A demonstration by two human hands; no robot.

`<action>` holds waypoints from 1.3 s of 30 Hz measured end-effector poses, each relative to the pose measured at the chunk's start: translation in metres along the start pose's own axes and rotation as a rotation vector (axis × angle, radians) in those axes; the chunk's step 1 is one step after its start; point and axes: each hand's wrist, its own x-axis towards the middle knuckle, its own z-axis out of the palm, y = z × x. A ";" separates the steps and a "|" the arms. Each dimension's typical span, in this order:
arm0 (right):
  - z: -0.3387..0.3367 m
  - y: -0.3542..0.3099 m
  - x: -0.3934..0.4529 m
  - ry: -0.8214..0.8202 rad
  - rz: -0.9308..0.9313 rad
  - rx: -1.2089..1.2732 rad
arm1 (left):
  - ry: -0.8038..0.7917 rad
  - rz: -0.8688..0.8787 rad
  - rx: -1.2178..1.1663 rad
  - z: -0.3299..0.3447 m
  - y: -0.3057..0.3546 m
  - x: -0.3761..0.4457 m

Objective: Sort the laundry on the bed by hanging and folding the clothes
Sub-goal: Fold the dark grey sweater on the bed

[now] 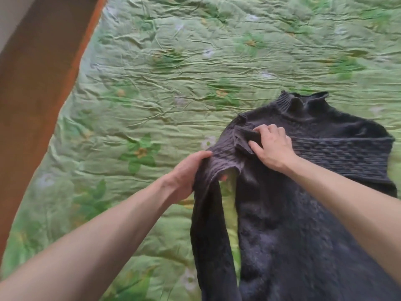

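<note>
- Sweater [303, 224]: dark grey knit with a high ribbed collar, it lies on the bed [152, 94], on the right side of the view, collar pointing away from the person.
- One sleeve [338, 153] is folded across the chest, running from the right edge toward the middle.
- Left hand [186, 177]: its grip is closed round the sweater's left shoulder, thumb on top of the knit and fingers tucked underneath, lifting that part off the bed; the other sleeve [208, 235] hangs down from it toward the person.
- Right hand [271, 144]: fingers and thumb pinch a fold of knit on the upper chest, just beside the left hand's hold.
- Bed cover is a crinkled green quilt with a flower print; an orange edge [82, 53] runs along its left side, next to a brown wooden board [32, 83].
</note>
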 end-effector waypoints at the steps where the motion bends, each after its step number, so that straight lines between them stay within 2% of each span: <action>1: 0.003 -0.001 0.001 -0.019 0.009 -0.004 | 0.012 0.009 0.018 -0.003 0.002 0.001; 4: 0.008 -0.006 0.000 0.020 -0.053 -0.060 | 0.154 0.002 0.125 -0.017 0.006 0.002; 6: 0.014 -0.009 -0.003 -0.018 -0.051 -0.110 | 0.214 0.046 0.237 -0.032 0.009 0.001; 9: 0.017 -0.011 -0.008 -0.016 -0.048 -0.166 | 0.265 0.167 0.633 -0.060 0.019 -0.006; 11: 0.011 -0.011 -0.011 0.129 -0.242 -0.251 | 0.233 0.224 0.996 -0.071 0.034 -0.014; 12: 0.010 -0.011 -0.012 0.197 -0.379 -0.283 | 0.183 0.230 1.097 -0.075 0.041 -0.017; 13: 0.012 -0.010 -0.012 0.241 -0.496 -0.289 | 0.121 0.207 1.099 -0.079 0.046 -0.018; 14: 0.014 -0.010 -0.013 0.192 -0.547 -0.273 | 0.060 0.167 1.058 -0.079 0.049 -0.020; 17: 0.026 -0.013 -0.015 -0.060 -0.431 -0.221 | 0.046 0.127 1.063 -0.080 0.048 -0.017; 22: 0.042 -0.012 -0.009 -0.146 -0.358 -0.223 | 0.035 -0.026 1.058 -0.099 0.030 -0.023; 27: 0.044 -0.014 -0.007 -0.181 -0.316 -0.220 | 0.188 0.239 0.790 -0.127 0.029 -0.043; 33: 0.040 -0.020 -0.005 -0.249 -0.271 -0.240 | 0.238 0.426 1.297 -0.177 0.074 -0.072; 35: 0.039 -0.021 -0.003 -0.281 -0.264 -0.254 | 0.245 0.341 1.473 -0.188 0.074 -0.073; 37: 0.041 -0.023 -0.001 -0.294 -0.254 -0.265 | 0.249 0.171 1.613 -0.199 0.062 -0.071; 39: 0.045 -0.023 -0.002 -0.278 -0.243 -0.266 | 0.283 0.113 1.556 -0.215 0.043 -0.071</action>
